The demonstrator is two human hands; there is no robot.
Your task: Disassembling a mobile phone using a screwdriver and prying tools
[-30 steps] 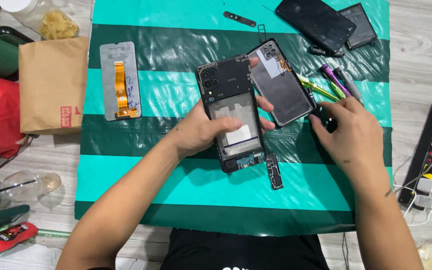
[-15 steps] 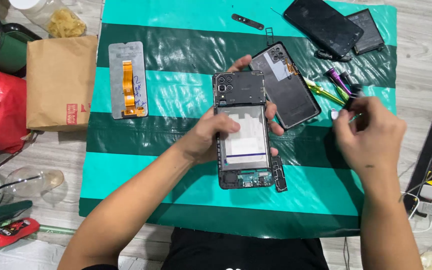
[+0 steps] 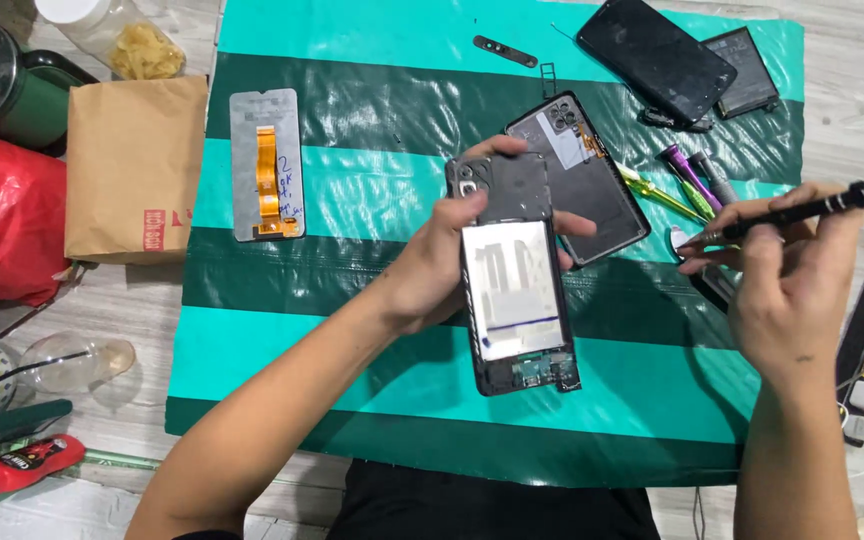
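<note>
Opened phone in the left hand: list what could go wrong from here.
1. The left hand holds the opened phone in the air by its edges only; it could slip and drop onto the striped mat.
2. The right hand brings a black screwdriver near; a slip of the tip might scratch the exposed board.
3. The back cover lies just behind the phone and could get knocked.

Brown paper bag (image 3: 132,165) (red stamp) beside loose phone screen (image 3: 266,164)
</note>
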